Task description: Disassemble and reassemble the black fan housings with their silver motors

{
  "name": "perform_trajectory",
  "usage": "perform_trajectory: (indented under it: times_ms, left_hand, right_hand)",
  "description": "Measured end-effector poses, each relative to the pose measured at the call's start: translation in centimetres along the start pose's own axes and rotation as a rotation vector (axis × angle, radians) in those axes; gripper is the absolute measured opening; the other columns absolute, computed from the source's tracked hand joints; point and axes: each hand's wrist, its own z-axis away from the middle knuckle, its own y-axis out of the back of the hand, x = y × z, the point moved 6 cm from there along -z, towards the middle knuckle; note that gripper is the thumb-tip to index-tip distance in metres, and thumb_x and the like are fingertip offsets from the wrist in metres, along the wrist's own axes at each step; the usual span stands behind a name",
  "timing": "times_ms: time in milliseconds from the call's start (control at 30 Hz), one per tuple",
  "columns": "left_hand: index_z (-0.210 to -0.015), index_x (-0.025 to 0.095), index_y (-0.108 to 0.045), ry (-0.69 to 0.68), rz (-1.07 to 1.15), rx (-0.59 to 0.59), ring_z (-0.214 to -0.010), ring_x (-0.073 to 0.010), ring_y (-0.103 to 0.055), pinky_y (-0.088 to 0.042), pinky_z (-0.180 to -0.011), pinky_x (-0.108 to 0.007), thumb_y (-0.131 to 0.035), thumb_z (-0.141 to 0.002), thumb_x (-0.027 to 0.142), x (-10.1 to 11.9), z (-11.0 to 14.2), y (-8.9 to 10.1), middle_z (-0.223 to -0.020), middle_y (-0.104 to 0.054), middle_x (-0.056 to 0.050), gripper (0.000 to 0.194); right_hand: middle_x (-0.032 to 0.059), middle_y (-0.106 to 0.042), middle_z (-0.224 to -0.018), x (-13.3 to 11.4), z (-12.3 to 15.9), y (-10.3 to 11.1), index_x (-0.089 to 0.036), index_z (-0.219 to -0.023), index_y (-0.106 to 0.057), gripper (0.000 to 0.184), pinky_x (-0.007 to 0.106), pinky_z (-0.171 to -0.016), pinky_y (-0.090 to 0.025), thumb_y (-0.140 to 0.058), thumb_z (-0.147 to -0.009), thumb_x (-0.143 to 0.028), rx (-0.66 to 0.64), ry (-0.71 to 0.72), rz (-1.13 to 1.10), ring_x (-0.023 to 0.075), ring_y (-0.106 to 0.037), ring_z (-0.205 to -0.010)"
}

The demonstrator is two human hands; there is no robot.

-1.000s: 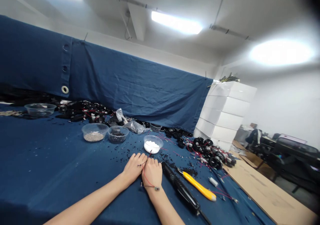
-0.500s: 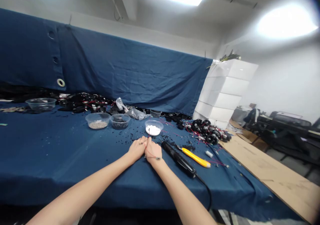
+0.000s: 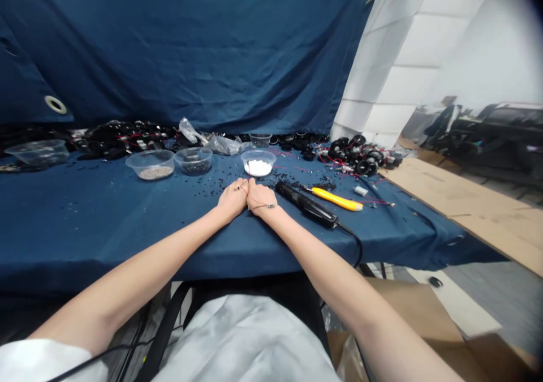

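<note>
My left hand (image 3: 233, 200) and my right hand (image 3: 261, 195) are pressed together, fingers closed, near the table's front. Thin red wires (image 3: 245, 189) come out between them; one end stands up in front of the white-filled bowl, and another lies over my right hand with a small silvery part (image 3: 270, 205) at the wrist. What the fingertips pinch is hidden. Just right of my right hand lies a black corded electric screwdriver (image 3: 307, 204). Beyond it rests a yellow-handled tool (image 3: 337, 200). The clear bowl of white pieces (image 3: 258, 167) stands right behind my hands.
To the left stand a clear bowl of beige bits (image 3: 150, 165), a bowl of black pieces (image 3: 194, 161) and another clear tub (image 3: 38, 153). Black round parts with red wires (image 3: 358, 154) are heaped at right. Small black bits lie scattered on the blue cloth (image 3: 97, 218).
My view has tilted down, so my lap and the floor show now. Both hands remain together over the same spot, the wires still between them.
</note>
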Motion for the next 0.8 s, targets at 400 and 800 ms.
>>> perform_trajectory:
  times_ms: [400, 800]
  left_hand:
    - [-0.118, 0.014, -0.059, 0.082, 0.033, -0.016, -0.102, -0.0234, -0.063, -0.054, -0.088, -0.045, -0.058, -0.095, 0.029, 0.1, -0.2, -0.4, -0.117, -0.062, -0.010, 0.028]
    - [-0.106, 0.012, -0.062, 0.003, 0.345, -0.008, -0.082, -0.0178, -0.066, -0.056, -0.076, -0.037, -0.060, -0.094, 0.035, -1.9, -1.8, -1.2, -0.096, -0.067, -0.005, 0.025]
  right_hand:
    - [0.0088, -0.060, -0.114, 0.9, -0.6, -0.2, -0.014, -0.123, -0.055, 0.032, 0.043, -0.087, -0.053, -0.056, -0.098, -0.035, 0.136, 0.038, -0.147, 0.0215, -0.062, -0.099]
    - [0.0071, -0.063, -0.106, 4.1, -3.8, -1.1, -0.013, -0.111, -0.060, 0.029, 0.037, -0.080, -0.055, -0.055, -0.098, -0.038, 0.147, 0.034, -0.579, 0.0185, -0.063, -0.091]
